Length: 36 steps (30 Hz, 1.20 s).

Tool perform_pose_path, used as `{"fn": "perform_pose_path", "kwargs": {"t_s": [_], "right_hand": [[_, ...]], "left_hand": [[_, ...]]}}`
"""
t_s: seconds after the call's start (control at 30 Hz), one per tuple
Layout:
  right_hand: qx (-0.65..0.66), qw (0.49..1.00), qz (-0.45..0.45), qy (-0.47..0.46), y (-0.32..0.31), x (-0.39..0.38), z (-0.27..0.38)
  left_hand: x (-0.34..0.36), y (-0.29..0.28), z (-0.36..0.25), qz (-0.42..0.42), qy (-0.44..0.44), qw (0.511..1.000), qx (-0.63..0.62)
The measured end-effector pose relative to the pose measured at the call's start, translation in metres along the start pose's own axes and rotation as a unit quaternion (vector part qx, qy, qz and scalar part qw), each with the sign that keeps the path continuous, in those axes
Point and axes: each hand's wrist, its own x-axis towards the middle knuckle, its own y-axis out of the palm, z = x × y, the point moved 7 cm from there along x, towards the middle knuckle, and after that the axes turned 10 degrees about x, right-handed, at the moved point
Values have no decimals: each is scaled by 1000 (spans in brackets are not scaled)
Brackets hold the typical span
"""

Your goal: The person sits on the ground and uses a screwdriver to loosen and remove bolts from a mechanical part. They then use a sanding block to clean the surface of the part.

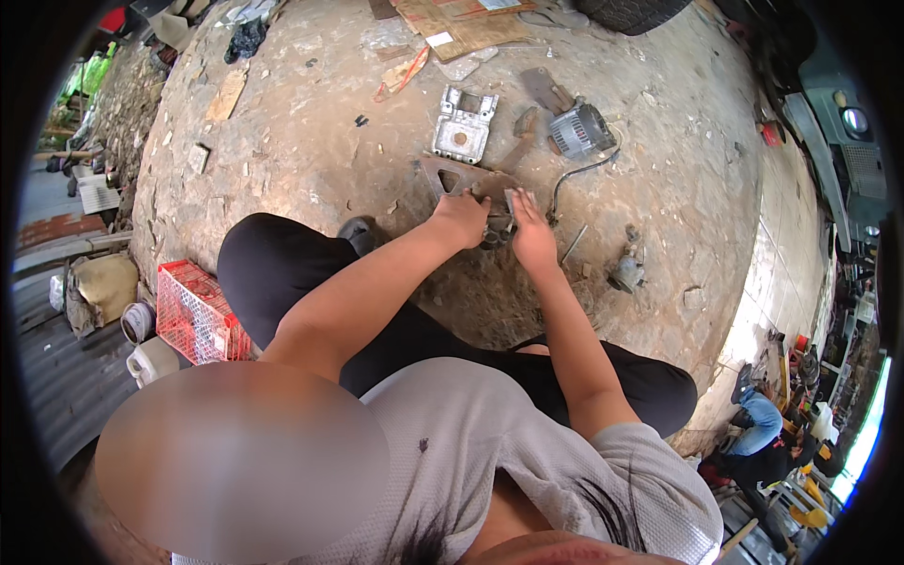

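A brown metal bracket [438, 171] with a triangular opening lies on the ground in front of me. My left hand [461, 218] grips its near edge, fingers curled. My right hand [529, 226] is at the bracket's right end, fingers fairly straight and close together against a small greyish piece too small to name. Dark round metal parts [491, 237] are partly hidden between my hands. Just beyond stands a silver cast housing [468, 122], with a cylindrical alternator-like unit [582, 132] and black cable to its right. A rod [573, 245] lies beside my right hand.
A small metal component [626, 273] lies at right. Cardboard pieces [443, 24] and a tire [626, 11] are at the back. A red wire crate [193, 301] sits by my left knee. Another person in blue jeans [758, 424] is at lower right among clutter.
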Motion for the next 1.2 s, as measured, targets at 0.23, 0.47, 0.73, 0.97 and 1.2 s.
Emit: {"fn": "perform_pose_path", "kwargs": {"t_s": [0.23, 0.47, 0.73, 0.97, 1.2], "right_hand": [[61, 994, -87, 6, -32, 15, 20], [80, 991, -79, 67, -25, 18, 7], [89, 978, -38, 183, 2, 3, -42], [65, 995, -45, 59, -13, 10, -6], [30, 997, 24, 70, 2, 14, -9]], "left_hand": [[-1, 7, 5, -2, -16, 1000, 4], [-5, 3, 7, 6, -14, 1000, 4], [-3, 4, 4, 0, -10, 1000, 6], [-2, 3, 1, 5, -5, 1000, 1], [1, 1, 5, 1, 1, 1000, -3]]}}
